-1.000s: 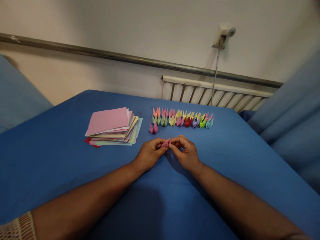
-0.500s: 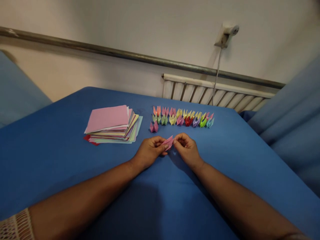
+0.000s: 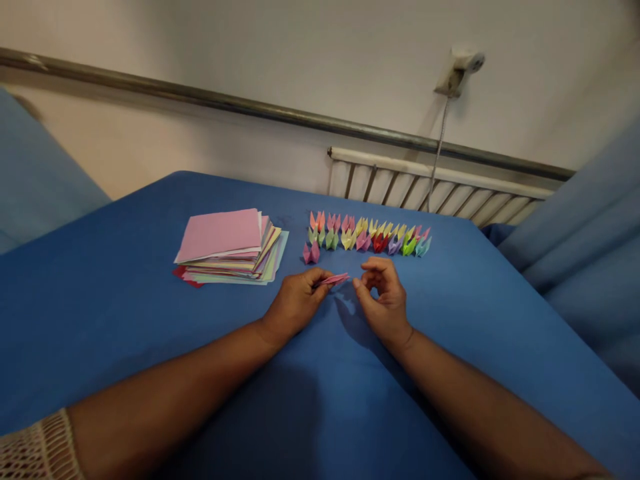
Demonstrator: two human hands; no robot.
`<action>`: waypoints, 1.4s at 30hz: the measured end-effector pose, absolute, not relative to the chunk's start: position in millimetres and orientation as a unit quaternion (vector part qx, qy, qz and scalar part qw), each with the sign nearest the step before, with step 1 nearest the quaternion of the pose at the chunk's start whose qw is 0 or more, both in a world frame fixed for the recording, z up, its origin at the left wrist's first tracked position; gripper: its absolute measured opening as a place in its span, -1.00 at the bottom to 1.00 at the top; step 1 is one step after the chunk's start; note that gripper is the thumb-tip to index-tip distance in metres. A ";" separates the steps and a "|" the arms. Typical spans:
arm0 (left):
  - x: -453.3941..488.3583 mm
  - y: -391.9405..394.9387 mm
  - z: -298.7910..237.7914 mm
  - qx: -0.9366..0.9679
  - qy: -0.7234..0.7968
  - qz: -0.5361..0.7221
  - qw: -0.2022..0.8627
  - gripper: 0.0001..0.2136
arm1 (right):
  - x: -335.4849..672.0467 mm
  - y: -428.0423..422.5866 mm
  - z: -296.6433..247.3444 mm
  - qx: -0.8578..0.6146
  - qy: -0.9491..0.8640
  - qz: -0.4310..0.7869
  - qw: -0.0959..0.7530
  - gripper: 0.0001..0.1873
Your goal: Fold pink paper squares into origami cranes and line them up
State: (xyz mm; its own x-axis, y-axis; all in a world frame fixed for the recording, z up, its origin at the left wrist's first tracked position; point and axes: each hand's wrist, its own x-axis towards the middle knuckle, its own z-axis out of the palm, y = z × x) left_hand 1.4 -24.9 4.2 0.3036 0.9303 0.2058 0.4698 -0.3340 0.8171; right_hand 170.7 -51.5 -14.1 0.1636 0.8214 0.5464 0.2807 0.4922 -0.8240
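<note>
A small piece of folded pink paper point(image 3: 338, 279) is pinched between the thumb and fingers of my left hand point(image 3: 299, 300), its pointed end facing right. Just to the right of that tip, my right hand point(image 3: 384, 298) has its thumb and fingers apart and holds nothing. Beyond both hands stand rows of small folded paper cranes in several colours, among them a red crane point(image 3: 381, 243) and a light blue one point(image 3: 423, 247). A single pink crane point(image 3: 311, 253) sits in front of the rows, nearest my left hand.
A stack of coloured paper sheets point(image 3: 220, 237), pink on top, lies left of the cranes on the blue-covered table point(image 3: 125, 287). Behind are a white radiator point(image 3: 400, 175), a metal rail point(image 3: 280, 115) and a wall socket with a cable point(image 3: 453, 77). Blue curtains point(image 3: 595, 220) hang on the right.
My right hand has let go of the pink paper's tip and moved slightly right, its fingers opening. The paper in my left hand has tilted flatter.
</note>
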 end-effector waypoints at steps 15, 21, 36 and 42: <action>0.3 -23.5 3.5 0.764 0.468 0.337 0.288 -0.85 | 173.0 -52.0 -12.9 -0.447 -0.685 0.175 0.548 -0.81; -0.6 -24.6 4.3 0.791 0.466 0.307 0.252 -0.83 | 172.7 -50.5 -12.9 -0.459 -0.669 0.211 0.546 -0.83; -3.7 -27.2 5.6 0.878 0.372 0.288 0.084 -0.80 | 166.7 -48.1 -15.9 -0.457 -0.538 0.424 0.567 -0.86; -5.0 -26.3 5.5 0.888 0.348 0.295 0.063 -0.79 | 163.7 -50.4 -7.6 -0.455 -0.479 0.486 0.572 -0.87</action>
State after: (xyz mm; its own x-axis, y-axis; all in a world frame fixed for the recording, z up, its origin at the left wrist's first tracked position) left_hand -5.0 -26.3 5.5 0.5839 0.6547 0.4801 0.5797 -0.7502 0.3180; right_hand 163.7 -50.4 -7.6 0.0686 0.9919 0.1069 -0.1198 0.1146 -0.9862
